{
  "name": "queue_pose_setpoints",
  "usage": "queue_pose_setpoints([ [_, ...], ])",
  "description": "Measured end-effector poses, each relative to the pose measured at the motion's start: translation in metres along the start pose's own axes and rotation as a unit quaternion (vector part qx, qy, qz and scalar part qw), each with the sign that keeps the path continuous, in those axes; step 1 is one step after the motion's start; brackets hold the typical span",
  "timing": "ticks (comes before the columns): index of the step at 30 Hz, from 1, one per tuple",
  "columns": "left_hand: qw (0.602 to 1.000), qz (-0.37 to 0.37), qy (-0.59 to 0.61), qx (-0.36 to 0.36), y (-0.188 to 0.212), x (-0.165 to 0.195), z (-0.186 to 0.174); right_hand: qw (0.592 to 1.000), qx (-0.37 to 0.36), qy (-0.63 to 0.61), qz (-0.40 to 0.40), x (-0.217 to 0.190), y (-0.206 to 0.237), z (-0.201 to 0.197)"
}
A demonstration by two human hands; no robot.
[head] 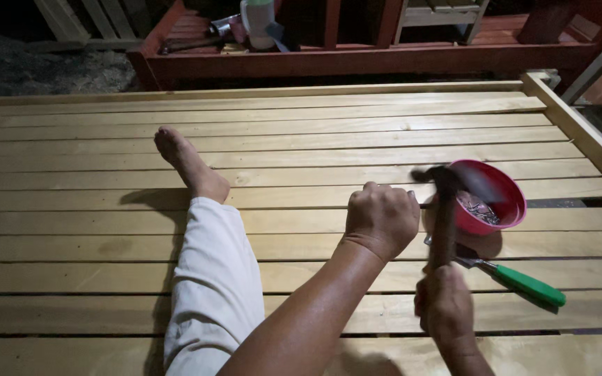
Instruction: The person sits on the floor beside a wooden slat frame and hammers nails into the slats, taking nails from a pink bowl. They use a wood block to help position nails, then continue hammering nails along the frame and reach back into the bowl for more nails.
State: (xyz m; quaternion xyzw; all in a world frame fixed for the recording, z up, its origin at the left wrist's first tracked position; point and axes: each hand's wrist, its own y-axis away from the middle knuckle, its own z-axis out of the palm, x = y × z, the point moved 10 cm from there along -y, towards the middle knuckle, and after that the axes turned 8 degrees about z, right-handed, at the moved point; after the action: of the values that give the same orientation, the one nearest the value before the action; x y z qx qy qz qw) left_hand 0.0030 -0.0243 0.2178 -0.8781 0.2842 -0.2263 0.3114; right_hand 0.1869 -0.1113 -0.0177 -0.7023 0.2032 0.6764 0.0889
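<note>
Mid-swing, hammer [444, 209] (blurred) in right hand [444, 306]

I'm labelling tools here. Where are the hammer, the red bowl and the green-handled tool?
hammer [444, 209], head view, on its shaft.
red bowl [513, 191], head view, on its rim.
green-handled tool [529, 285], head view, on its handle.

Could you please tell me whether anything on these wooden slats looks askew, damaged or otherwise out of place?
One thing stands out: beside the red bowl, at the frame's right edge, a dark gap shows where a slat seems to stop short. Nothing looks spilled; the green-handled tool lies flat.
</note>
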Motion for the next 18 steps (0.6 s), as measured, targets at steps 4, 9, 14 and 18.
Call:
queue_pose_setpoints([
  [4, 1.000, -0.003, -0.006, -0.009, -0.004, -0.003, 0.008, 0.965, 0.000, 0.202, -0.167, 0.012, -0.004, 0.005],
  [9, 0.998, -0.034, 0.029, 0.032, -0.012, -0.011, 0.000, 0.931, -0.019, 0.363, 0.024, 0.084, -0.021, 0.010],
  [14, 0.999, -0.025, 0.024, -0.036, -0.008, -0.009, 0.007, 0.963, -0.001, 0.166, 0.211, 0.051, 0.005, -0.003],
  [18, 0.999, -0.024, 0.014, -0.028, -0.010, -0.009, 0.004, 0.991, -0.026, -0.124, 0.047, -0.045, -0.013, -0.002],
])
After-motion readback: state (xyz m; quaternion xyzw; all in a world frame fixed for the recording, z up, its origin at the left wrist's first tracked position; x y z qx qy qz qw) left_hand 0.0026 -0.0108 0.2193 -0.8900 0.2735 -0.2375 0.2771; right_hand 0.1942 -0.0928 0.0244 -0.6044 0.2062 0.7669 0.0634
